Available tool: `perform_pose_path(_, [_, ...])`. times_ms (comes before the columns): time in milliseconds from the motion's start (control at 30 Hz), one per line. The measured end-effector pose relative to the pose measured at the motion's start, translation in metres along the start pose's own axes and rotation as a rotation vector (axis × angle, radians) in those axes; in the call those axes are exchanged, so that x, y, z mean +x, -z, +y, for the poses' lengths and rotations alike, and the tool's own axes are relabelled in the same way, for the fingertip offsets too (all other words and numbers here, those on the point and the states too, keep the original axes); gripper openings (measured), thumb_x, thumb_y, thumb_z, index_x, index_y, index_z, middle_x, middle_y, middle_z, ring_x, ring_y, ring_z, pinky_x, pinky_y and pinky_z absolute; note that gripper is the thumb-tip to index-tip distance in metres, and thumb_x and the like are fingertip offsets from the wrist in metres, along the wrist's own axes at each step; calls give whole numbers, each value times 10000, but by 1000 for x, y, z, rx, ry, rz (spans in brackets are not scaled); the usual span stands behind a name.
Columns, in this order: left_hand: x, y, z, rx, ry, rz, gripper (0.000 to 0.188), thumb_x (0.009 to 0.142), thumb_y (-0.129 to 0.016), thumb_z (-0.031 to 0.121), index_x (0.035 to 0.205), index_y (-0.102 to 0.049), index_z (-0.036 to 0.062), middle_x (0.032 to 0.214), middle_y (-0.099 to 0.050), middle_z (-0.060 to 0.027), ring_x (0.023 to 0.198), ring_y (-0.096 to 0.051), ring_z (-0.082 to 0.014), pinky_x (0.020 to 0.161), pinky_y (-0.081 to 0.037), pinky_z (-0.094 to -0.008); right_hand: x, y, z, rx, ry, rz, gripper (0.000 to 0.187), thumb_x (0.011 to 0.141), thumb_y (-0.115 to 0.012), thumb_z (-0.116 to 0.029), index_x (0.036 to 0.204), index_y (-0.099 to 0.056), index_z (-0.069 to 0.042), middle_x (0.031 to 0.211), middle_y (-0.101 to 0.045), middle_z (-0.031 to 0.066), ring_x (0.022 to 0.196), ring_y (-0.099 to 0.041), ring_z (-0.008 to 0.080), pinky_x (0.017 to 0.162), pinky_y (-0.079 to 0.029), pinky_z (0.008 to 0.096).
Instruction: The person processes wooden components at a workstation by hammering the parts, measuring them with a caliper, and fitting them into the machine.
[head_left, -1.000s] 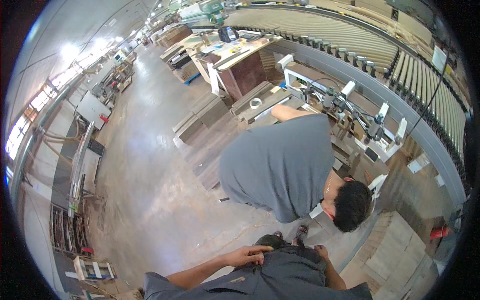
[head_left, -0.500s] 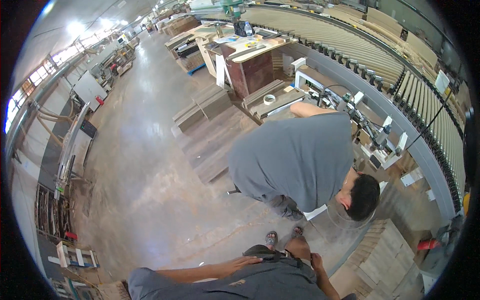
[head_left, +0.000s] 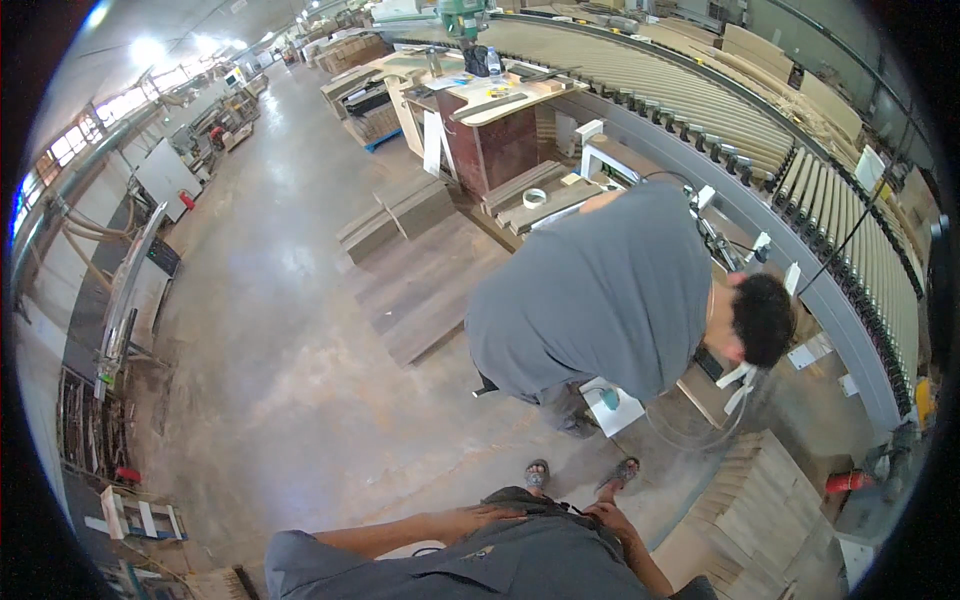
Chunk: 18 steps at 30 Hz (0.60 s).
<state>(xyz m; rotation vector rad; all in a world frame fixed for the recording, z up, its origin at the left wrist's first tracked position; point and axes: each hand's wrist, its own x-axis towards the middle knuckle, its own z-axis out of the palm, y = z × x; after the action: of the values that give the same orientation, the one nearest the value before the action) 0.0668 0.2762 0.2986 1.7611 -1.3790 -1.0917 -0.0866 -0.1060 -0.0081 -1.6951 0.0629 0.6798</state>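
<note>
My left hand (head_left: 486, 518) lies flat against the front of my waist, fingers stretched out and nothing in them. At the other side of the waist, my right hand (head_left: 609, 518) rests on my dark trousers, its fingers loosely apart and holding nothing that I can see. In front of me a co-worker (head_left: 592, 292) in a grey shirt bends over a machine (head_left: 722, 240) with white brackets and hoses. The co-worker's hands are hidden behind the body. Below the co-worker's shoulder, a white panel (head_left: 622, 416) shows with a teal item (head_left: 610, 398) on it.
Brown boards (head_left: 425, 290) lie stacked left of the co-worker, with a tape roll (head_left: 535, 198) on planks behind. A roller conveyor (head_left: 840, 230) curves along the right. Stacked panels (head_left: 760, 500) stand at lower right. A workbench (head_left: 500, 110) holds a bottle (head_left: 493, 62).
The co-worker's head and upper body have shifted right and up, uncovering the white panel with the teal item. My right hand has moved inward onto my waist, and my right foot has stepped rightward.
</note>
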Motion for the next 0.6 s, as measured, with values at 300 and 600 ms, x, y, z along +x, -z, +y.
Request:
perform_pose_path(300, [29,3,-21,-30,-123,-91,971,690,-670,490,1433,-145,151,1465,-158,-140,1350,-159,-326,1091,-173,-475,-24,-1,-16,93,-193,68,414,870,-534,-387,1125,-575,-65,1142,-583,120,1062,-536,248,914,-404,331])
perform_pose_path(600, [65,22,-6,-103,-194,-50,1013,636,-737,386,1429,-158,134,1440,-188,-183,1334,-196,-348,1081,-195,-462,-24,33,7,-66,46,-7,432,919,-419,-415,1054,-578,-36,1125,-576,160,1036,-538,316,867,-413,375])
